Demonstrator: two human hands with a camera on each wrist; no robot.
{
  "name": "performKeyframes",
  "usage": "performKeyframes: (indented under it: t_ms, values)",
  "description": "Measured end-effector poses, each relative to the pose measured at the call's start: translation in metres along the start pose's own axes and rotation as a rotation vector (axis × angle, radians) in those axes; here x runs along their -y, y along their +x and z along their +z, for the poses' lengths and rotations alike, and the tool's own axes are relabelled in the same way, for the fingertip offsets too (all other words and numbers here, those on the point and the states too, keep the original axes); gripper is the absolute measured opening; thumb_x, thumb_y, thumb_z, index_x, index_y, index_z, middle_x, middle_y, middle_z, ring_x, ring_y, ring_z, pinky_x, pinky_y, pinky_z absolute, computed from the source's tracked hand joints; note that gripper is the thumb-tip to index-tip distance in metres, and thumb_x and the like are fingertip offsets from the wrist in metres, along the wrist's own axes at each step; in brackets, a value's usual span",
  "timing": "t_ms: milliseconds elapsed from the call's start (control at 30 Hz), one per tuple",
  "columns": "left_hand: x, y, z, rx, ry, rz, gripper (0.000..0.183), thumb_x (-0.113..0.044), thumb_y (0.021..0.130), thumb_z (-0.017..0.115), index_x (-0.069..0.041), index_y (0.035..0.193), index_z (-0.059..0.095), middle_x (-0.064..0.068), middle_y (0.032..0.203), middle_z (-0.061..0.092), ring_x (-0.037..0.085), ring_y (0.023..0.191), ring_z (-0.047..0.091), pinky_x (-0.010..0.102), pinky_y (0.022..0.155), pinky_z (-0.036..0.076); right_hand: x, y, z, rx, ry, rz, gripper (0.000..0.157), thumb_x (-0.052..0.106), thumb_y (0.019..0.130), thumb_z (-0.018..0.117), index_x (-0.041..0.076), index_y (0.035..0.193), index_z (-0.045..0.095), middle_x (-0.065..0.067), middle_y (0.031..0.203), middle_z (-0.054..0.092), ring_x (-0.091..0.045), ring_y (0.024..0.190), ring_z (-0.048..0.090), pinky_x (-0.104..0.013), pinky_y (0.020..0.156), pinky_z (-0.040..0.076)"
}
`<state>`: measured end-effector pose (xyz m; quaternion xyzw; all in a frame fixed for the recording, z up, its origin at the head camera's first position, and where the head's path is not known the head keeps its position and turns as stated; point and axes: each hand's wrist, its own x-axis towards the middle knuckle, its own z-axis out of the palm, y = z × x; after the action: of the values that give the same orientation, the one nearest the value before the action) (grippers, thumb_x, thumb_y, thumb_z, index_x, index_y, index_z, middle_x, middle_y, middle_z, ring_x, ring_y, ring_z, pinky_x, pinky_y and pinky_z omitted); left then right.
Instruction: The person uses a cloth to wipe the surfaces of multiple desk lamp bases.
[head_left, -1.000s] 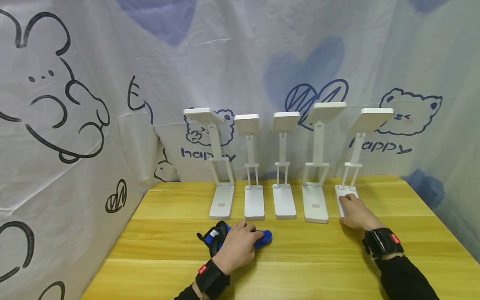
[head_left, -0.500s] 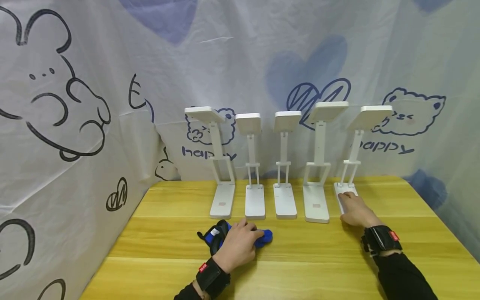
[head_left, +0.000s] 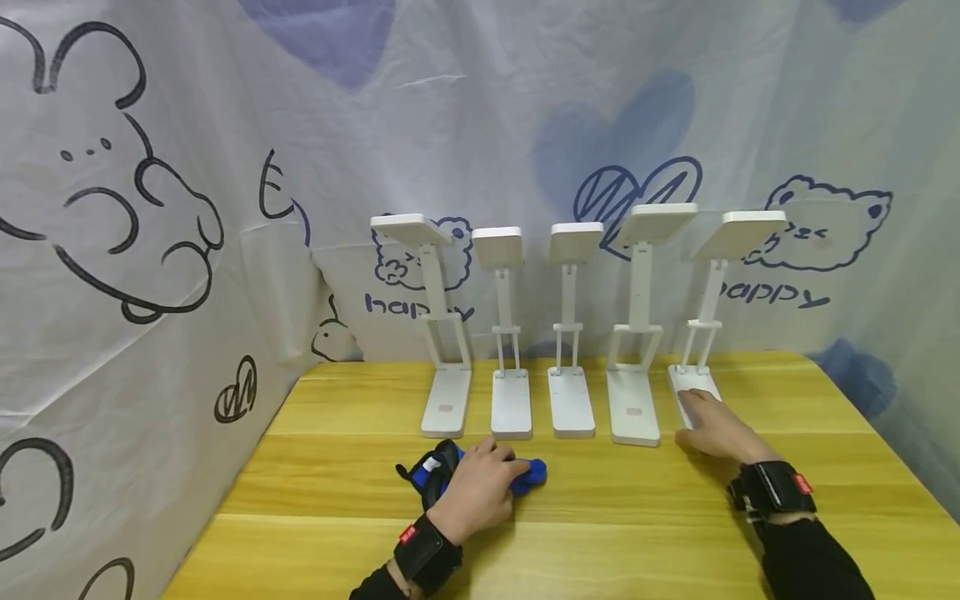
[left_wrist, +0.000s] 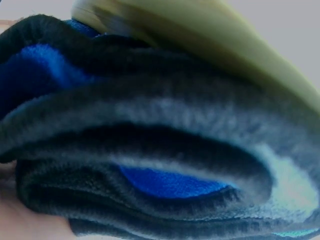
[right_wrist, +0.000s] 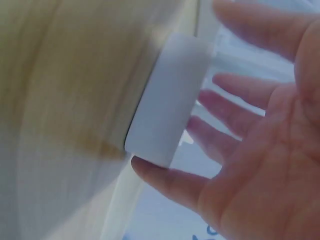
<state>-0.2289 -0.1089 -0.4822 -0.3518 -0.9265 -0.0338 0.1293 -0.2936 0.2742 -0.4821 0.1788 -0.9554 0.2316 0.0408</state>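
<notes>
In the head view, my left hand [head_left: 478, 490] grips a bunched blue cloth [head_left: 531, 477] with black edging, low on the table. Its dark folds fill the left wrist view, where the folded cloth [left_wrist: 175, 182] hides most of the fingers. My right hand [head_left: 718, 432] is at the base of the rightmost white folding desk lamp [head_left: 693, 379], which stands upright. The right wrist view has the fingers fairly straight beside the white base [right_wrist: 167, 100]; one fingertip touches its corner, and the thumb stands apart from it.
Several similar white lamps stand in a row to the left, including a wide one [head_left: 632, 408] beside the rightmost lamp and another [head_left: 446, 404] at the row's left end. The wooden table [head_left: 600, 533] meets a printed curtain [head_left: 480, 108] behind and at the sides.
The rightmost lamp shifted slightly left and back early on, then stayed still. My right hand has since eased a little toward the front right. The left hand and cloth stay put.
</notes>
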Motion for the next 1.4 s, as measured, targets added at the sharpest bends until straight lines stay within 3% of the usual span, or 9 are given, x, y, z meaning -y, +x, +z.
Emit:
performKeyframes:
  t_ms: [333,467,600,767,967,1167,1267,1400]
  values:
    - [0.003,-0.005,-0.002,0.03,-0.002,-0.004,0.044,-0.008,0.077,0.06,-0.023,0.117,0.068,0.001,0.099,0.063,0.017,0.08,0.04,0.035,0.068,0.04,0.011,-0.009,-0.003,0.04,0.053,-0.036,0.053,0.014,0.089,0.061,-0.015,0.13,0.043,-0.041,0.129,0.043,-0.053,0.117,0.039,-0.066,0.094,0.035]
    - [0.006,-0.008,-0.007,0.079,-0.053,-0.021,0.042,-0.03,0.083,0.064,-0.025,0.124,0.063,0.002,0.109,0.062,0.019,0.091,0.045,0.042,0.077,0.043,0.018,-0.01,-0.004,0.016,0.057,-0.045,0.05,0.013,0.091,0.06,-0.015,0.129,0.045,-0.04,0.129,0.044,-0.053,0.117,0.04,-0.066,0.094,0.036]
    - [0.011,-0.008,-0.014,0.103,-0.115,-0.033,0.047,-0.051,0.089,0.056,-0.024,0.127,0.06,0.003,0.116,0.062,0.02,0.1,0.05,0.044,0.082,0.047,0.025,-0.01,-0.006,-0.06,0.055,-0.08,0.044,0.01,0.09,0.06,-0.013,0.126,0.05,-0.037,0.125,0.05,-0.05,0.115,0.044,-0.064,0.094,0.037]
    - [0.02,-0.009,-0.019,0.121,-0.161,-0.036,0.043,-0.044,0.094,0.051,-0.02,0.128,0.06,0.004,0.116,0.063,0.02,0.101,0.053,0.044,0.087,0.047,0.04,-0.008,-0.006,-0.113,0.08,-0.111,0.039,0.01,0.091,0.059,-0.009,0.124,0.054,-0.032,0.122,0.057,-0.046,0.112,0.049,-0.061,0.092,0.041]
    - [0.032,-0.012,-0.023,0.181,-0.224,-0.072,0.045,-0.046,0.096,0.046,-0.017,0.127,0.061,0.004,0.119,0.064,0.02,0.106,0.057,0.044,0.09,0.048,0.06,-0.005,0.005,-0.06,0.12,-0.154,0.036,0.014,0.094,0.057,-0.003,0.126,0.057,-0.024,0.123,0.06,-0.037,0.109,0.055,-0.056,0.089,0.047]
    - [0.045,-0.015,-0.029,0.251,-0.32,-0.162,0.045,-0.043,0.092,0.054,-0.016,0.128,0.061,0.003,0.12,0.065,0.018,0.106,0.059,0.042,0.087,0.051,0.077,-0.002,0.014,-0.017,0.18,-0.184,0.034,0.015,0.095,0.056,0.002,0.126,0.058,-0.019,0.122,0.062,-0.032,0.105,0.058,-0.055,0.087,0.048]
    - [0.052,-0.014,-0.033,0.278,-0.372,-0.204,0.044,-0.037,0.09,0.057,-0.017,0.129,0.059,0.003,0.119,0.065,0.016,0.089,0.061,0.038,0.072,0.051,0.082,-0.001,0.019,0.003,0.171,-0.207,0.034,0.016,0.095,0.055,0.003,0.126,0.058,-0.018,0.117,0.064,-0.03,0.104,0.059,-0.053,0.087,0.049]
    - [0.061,-0.014,-0.038,0.289,-0.417,-0.245,0.045,-0.026,0.088,0.058,-0.016,0.132,0.057,0.004,0.122,0.063,0.015,0.077,0.054,0.033,0.059,0.042,0.09,0.001,0.029,0.045,0.156,-0.245,0.032,0.015,0.095,0.055,0.004,0.125,0.058,-0.016,0.113,0.066,-0.027,0.101,0.06,-0.049,0.086,0.05]
